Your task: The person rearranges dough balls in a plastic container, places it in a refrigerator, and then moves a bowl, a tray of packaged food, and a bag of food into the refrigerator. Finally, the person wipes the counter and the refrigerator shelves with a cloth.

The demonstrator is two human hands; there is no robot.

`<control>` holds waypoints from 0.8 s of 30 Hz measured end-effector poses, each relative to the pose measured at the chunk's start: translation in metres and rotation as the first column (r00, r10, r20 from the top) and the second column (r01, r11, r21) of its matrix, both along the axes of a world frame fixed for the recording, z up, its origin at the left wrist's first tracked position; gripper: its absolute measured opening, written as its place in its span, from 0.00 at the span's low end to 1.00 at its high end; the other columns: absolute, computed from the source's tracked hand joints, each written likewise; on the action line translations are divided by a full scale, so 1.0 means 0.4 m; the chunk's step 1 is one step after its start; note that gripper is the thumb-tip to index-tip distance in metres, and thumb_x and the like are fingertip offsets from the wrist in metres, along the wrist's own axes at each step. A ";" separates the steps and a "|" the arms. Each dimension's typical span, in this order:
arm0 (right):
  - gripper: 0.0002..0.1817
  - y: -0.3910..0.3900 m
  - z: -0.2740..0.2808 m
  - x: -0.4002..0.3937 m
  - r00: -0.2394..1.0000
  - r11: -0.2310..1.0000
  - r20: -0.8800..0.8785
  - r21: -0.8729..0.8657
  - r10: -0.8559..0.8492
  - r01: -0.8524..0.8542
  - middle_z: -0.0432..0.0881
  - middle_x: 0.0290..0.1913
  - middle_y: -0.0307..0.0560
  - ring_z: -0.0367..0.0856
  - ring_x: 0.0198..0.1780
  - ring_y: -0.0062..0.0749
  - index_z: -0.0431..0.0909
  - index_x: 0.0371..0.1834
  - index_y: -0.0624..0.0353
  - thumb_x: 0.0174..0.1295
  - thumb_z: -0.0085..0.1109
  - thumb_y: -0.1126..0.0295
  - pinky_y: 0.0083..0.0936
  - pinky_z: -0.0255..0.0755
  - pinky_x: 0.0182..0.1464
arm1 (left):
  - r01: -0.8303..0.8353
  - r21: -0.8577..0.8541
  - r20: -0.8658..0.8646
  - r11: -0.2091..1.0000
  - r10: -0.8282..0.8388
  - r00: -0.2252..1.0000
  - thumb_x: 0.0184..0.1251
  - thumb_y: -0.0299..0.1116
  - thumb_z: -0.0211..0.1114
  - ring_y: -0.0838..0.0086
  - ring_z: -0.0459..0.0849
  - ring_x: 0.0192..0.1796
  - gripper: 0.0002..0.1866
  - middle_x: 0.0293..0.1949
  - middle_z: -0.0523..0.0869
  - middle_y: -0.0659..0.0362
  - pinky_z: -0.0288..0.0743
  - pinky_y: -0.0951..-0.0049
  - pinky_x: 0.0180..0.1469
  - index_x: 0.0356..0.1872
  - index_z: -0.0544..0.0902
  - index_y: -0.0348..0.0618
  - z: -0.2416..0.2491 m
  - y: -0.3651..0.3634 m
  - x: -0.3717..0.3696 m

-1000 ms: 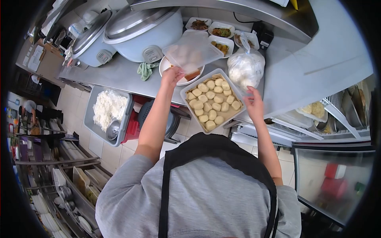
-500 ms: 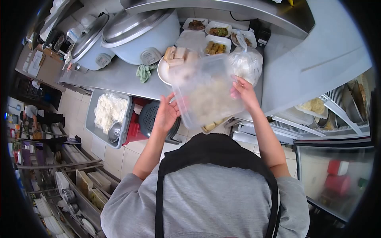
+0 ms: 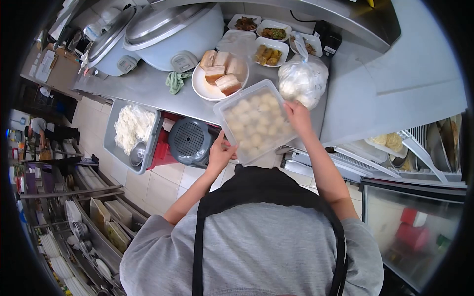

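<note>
A clear lidded plastic container (image 3: 256, 122) full of pale round balls is held between my two hands, over the counter's front edge. My left hand (image 3: 222, 152) grips its lower left edge with bent fingers. At its right edge, my right hand (image 3: 299, 117) has its fingers closed on the rim. Just behind the container lies a white plate (image 3: 202, 89) with thick pieces of pork (image 3: 227, 84). A knotted plastic bag (image 3: 302, 81) with white contents sits beyond my right hand.
Two large rice cookers (image 3: 173, 42) and a green cloth (image 3: 175, 82) are at the back left. Small dishes of food (image 3: 270, 52) stand behind. Below the counter are a grey tub (image 3: 111, 135) and a grey stool (image 3: 189, 140). An open fridge drawer (image 3: 365, 163) is at right. A person (image 3: 39, 129) works far left.
The container has come down, lying flatter, and its balls now show clearly. My left hand has moved from open beside it to closed on its edge. The pork plate is no longer covered.
</note>
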State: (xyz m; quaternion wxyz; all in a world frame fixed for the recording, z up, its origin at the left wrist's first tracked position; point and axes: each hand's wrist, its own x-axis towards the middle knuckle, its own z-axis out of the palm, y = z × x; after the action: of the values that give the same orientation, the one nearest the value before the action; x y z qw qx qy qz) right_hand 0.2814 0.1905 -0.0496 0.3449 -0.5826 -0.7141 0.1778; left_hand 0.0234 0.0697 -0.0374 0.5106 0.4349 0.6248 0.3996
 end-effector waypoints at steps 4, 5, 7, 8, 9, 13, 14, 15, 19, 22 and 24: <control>0.11 0.033 -0.041 0.011 0.998 0.999 -0.056 -0.015 0.039 -0.040 0.77 0.31 0.54 0.76 0.35 0.49 0.80 0.38 0.57 0.58 0.54 0.64 0.38 0.70 0.38 | -0.033 -0.045 -0.097 0.998 0.028 0.995 0.54 0.25 0.63 0.75 0.80 0.32 0.34 0.41 0.71 0.55 0.79 0.75 0.28 0.64 0.61 0.39 -0.034 -0.016 0.023; 0.11 0.036 -0.047 0.015 0.995 0.998 -0.075 -0.014 0.058 -0.059 0.77 0.31 0.54 0.76 0.35 0.50 0.80 0.38 0.58 0.58 0.54 0.64 0.38 0.69 0.38 | -0.029 -0.072 -0.182 0.997 0.015 0.983 0.57 0.29 0.62 0.73 0.79 0.39 0.34 0.44 0.71 0.55 0.79 0.72 0.32 0.65 0.60 0.40 -0.033 -0.018 0.030; 0.11 0.035 -0.055 0.019 0.991 0.996 -0.097 -0.009 0.088 -0.089 0.77 0.31 0.55 0.76 0.35 0.50 0.79 0.38 0.59 0.58 0.54 0.64 0.38 0.69 0.38 | -0.076 -0.107 -0.068 0.991 0.069 0.995 0.58 0.33 0.61 0.71 0.76 0.45 0.33 0.49 0.71 0.56 0.76 0.68 0.39 0.65 0.59 0.41 -0.092 -0.024 0.022; 0.12 0.035 -0.061 0.019 0.989 0.995 -0.111 -0.019 0.093 -0.096 0.77 0.32 0.55 0.76 0.35 0.50 0.79 0.38 0.60 0.58 0.54 0.64 0.38 0.69 0.38 | -0.109 -0.145 0.048 0.983 0.117 0.992 0.60 0.38 0.59 0.69 0.73 0.51 0.33 0.53 0.71 0.58 0.73 0.64 0.45 0.66 0.59 0.43 -0.126 -0.028 0.020; 0.12 0.035 -0.065 0.020 0.987 0.994 -0.126 -0.028 0.097 -0.102 0.77 0.32 0.55 0.76 0.35 0.50 0.78 0.38 0.61 0.58 0.54 0.65 0.39 0.69 0.38 | -0.084 -0.222 0.187 0.971 0.126 0.974 0.60 0.41 0.57 0.68 0.71 0.55 0.33 0.56 0.69 0.59 0.69 0.64 0.49 0.66 0.59 0.44 -0.117 -0.031 0.033; 0.13 0.032 -0.067 0.027 0.989 0.990 -0.068 -0.041 0.130 -0.133 0.78 0.33 0.54 0.76 0.36 0.50 0.77 0.43 0.59 0.59 0.54 0.64 0.37 0.70 0.39 | -0.075 -0.315 0.520 0.946 0.238 0.820 0.62 0.40 0.57 0.65 0.68 0.60 0.31 0.59 0.68 0.58 0.66 0.60 0.56 0.64 0.58 0.47 -0.143 -0.056 0.095; 0.16 0.026 -0.055 0.028 0.994 0.993 -0.007 -0.019 0.113 -0.113 0.77 0.39 0.54 0.75 0.42 0.51 0.74 0.49 0.55 0.59 0.53 0.63 0.39 0.69 0.44 | -0.080 -0.294 0.589 0.952 0.246 0.769 0.62 0.39 0.58 0.65 0.68 0.61 0.30 0.59 0.68 0.56 0.65 0.59 0.58 0.64 0.58 0.46 -0.144 -0.060 0.110; 0.19 0.021 -0.033 0.024 0.994 0.996 0.050 0.007 0.092 -0.093 0.76 0.46 0.54 0.74 0.48 0.51 0.71 0.55 0.51 0.60 0.52 0.62 0.41 0.68 0.50 | -0.058 -0.224 0.663 0.973 0.196 0.723 0.62 0.36 0.60 0.64 0.69 0.59 0.32 0.58 0.68 0.54 0.63 0.56 0.60 0.64 0.56 0.43 -0.170 -0.056 0.106; 0.27 -0.057 0.075 0.013 0.919 0.950 0.395 0.293 -0.013 -0.113 0.67 0.60 0.54 0.64 0.61 0.52 0.61 0.65 0.46 0.60 0.51 0.59 0.51 0.57 0.60 | -0.149 -0.192 0.618 0.970 0.237 0.750 0.62 0.36 0.60 0.64 0.70 0.58 0.33 0.58 0.68 0.53 0.64 0.56 0.59 0.64 0.54 0.41 -0.162 -0.058 0.126; 0.28 -0.057 -0.013 0.013 0.918 0.994 0.397 0.097 0.000 -0.042 0.56 0.67 0.54 0.52 0.67 0.49 0.58 0.66 0.51 0.62 0.49 0.62 0.53 0.45 0.65 | -0.153 -0.161 0.621 0.975 0.221 0.752 0.61 0.36 0.60 0.65 0.71 0.58 0.32 0.57 0.70 0.54 0.65 0.57 0.58 0.63 0.57 0.41 -0.172 -0.049 0.128; 0.27 -0.060 -0.020 0.022 0.959 0.995 0.282 0.086 0.016 -0.041 0.62 0.63 0.57 0.58 0.64 0.50 0.61 0.63 0.56 0.60 0.51 0.63 0.48 0.51 0.64 | -0.118 -0.160 0.637 0.980 0.194 0.746 0.61 0.37 0.60 0.65 0.70 0.58 0.31 0.56 0.71 0.54 0.66 0.57 0.58 0.62 0.59 0.41 -0.184 -0.054 0.112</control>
State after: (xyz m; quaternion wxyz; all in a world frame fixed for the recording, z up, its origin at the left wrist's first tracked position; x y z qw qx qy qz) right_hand 0.2902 0.1664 -0.0574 0.2636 -0.5753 -0.7715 0.0656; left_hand 0.0681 0.0479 -0.1111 0.6831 0.1868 0.4642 0.5319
